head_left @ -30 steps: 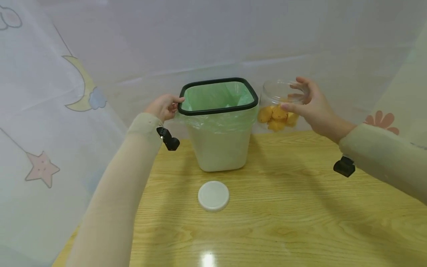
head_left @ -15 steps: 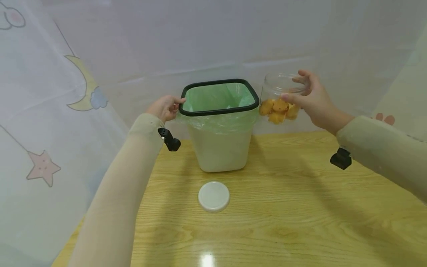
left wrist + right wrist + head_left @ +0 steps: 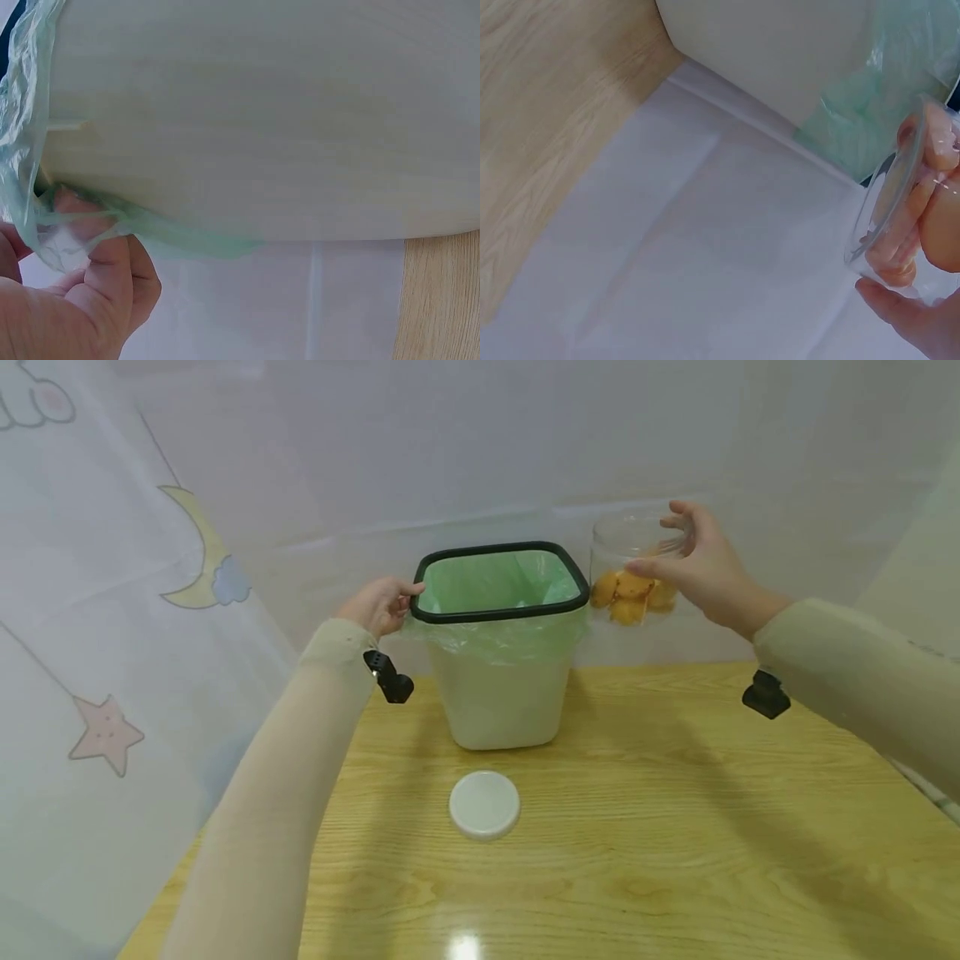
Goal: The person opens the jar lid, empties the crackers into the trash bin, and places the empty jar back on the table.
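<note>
A pale trash can [image 3: 502, 693] stands upright, with a green plastic bag [image 3: 480, 581] lining it and folded over its outside. My left hand [image 3: 377, 606] grips the left side of its black rim [image 3: 498, 613], thumb on top; in the left wrist view that hand's fingers [image 3: 112, 262] curl under, partly behind the bag. To the can's right, my right hand [image 3: 705, 568] holds a lidless clear jar [image 3: 609, 545] around its upper part, off the table. Several orange-yellow pieces [image 3: 630, 597], possibly small cakes, lie in its bottom. The right wrist view shows the jar [image 3: 885, 202] only in part.
A round white lid [image 3: 484, 805] lies on the wooden table [image 3: 637, 860] in front of the can. Behind hangs a pale cloth [image 3: 360, 460] printed with a moon and a star.
My right hand has lifted the jar higher beside the can's rim. My left hand keeps its grip on the rim. The head view has shifted slightly.
</note>
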Action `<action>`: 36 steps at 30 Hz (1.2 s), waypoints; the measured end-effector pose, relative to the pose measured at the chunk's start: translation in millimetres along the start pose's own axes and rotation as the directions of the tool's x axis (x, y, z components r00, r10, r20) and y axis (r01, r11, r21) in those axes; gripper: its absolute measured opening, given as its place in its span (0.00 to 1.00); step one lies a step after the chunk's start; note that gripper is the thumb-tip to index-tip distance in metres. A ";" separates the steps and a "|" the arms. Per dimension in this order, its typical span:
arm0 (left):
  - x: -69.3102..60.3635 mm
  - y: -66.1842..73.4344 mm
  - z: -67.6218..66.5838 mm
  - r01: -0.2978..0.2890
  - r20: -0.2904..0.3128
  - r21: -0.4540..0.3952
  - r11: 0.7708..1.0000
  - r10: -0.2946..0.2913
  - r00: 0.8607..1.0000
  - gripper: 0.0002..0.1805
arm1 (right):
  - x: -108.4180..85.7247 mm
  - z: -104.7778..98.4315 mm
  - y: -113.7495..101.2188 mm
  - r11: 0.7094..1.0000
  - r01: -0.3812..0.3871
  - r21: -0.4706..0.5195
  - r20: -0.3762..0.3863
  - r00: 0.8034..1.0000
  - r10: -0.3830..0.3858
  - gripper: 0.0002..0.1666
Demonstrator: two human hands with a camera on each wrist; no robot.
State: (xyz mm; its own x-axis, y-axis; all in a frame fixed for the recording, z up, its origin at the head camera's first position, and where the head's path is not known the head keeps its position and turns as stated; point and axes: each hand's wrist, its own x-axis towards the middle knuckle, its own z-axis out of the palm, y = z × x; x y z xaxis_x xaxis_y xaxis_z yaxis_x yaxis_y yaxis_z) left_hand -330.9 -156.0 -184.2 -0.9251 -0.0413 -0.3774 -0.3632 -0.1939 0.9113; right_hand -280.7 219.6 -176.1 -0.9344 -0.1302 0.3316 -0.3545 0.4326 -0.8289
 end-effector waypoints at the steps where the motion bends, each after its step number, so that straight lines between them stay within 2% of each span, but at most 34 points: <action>1: 0.5 -0.4 0.6 -0.002 -0.003 0.000 1.000 0.002 1.000 0.27 | 1.3 -0.4 -1.4 1.000 0.007 -0.017 0.000 1.000 -0.007 0.56; 6: 2.1 -2.2 3.8 0.007 -0.018 -0.036 0.999 -0.007 1.000 0.27 | 11.1 -3.6 -10.3 0.991 0.063 -0.120 0.035 0.998 -0.059 0.58; 11: 1.8 -4.8 6.0 0.007 -0.035 -0.052 0.999 -0.009 0.999 0.25 | 23.0 -4.2 -23.4 0.961 0.133 -0.244 0.084 0.990 -0.116 0.62; 16: 2.5 -6.0 6.7 -0.007 -0.010 -0.041 0.999 0.006 1.000 0.26 | 31.9 -2.2 -33.3 0.935 0.189 -0.300 0.112 0.980 -0.162 0.62; 21: 1.7 -5.9 6.2 -0.011 0.006 -0.038 0.999 0.011 1.000 0.29 | 42.9 5.4 -39.2 0.892 0.264 -0.366 0.160 0.962 -0.219 0.62; 26: 5.3 -6.7 5.9 -0.008 -0.018 -0.021 1.000 0.008 1.000 0.30 | 52.0 14.9 -42.6 0.822 0.345 -0.454 0.231 0.936 -0.265 0.61; 30: 14.7 -7.9 3.5 -0.015 -0.008 -0.049 0.999 0.015 1.000 0.30 | 56.5 22.3 -45.1 0.757 0.394 -0.522 0.259 0.918 -0.299 0.63; 32: 16.6 -8.2 3.1 -0.016 -0.009 -0.047 0.999 0.016 1.000 0.29 | 58.7 25.9 -47.4 0.735 0.398 -0.549 0.271 0.917 -0.294 0.64; 36: 12.8 -8.4 4.1 -0.022 -0.020 -0.026 0.999 0.022 1.000 0.30 | 63.7 30.1 -51.4 0.713 0.370 -0.595 0.298 0.926 -0.232 0.65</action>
State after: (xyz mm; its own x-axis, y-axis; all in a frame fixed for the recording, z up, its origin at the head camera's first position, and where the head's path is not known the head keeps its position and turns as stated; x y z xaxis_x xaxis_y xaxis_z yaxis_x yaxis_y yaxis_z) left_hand -340.1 -150.9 -196.1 -0.9304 -0.0652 -0.3607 -0.3393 -0.2185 0.9149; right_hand -323.1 162.2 -125.9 -0.7934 -0.4870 0.3652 -0.5778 0.7911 -0.2005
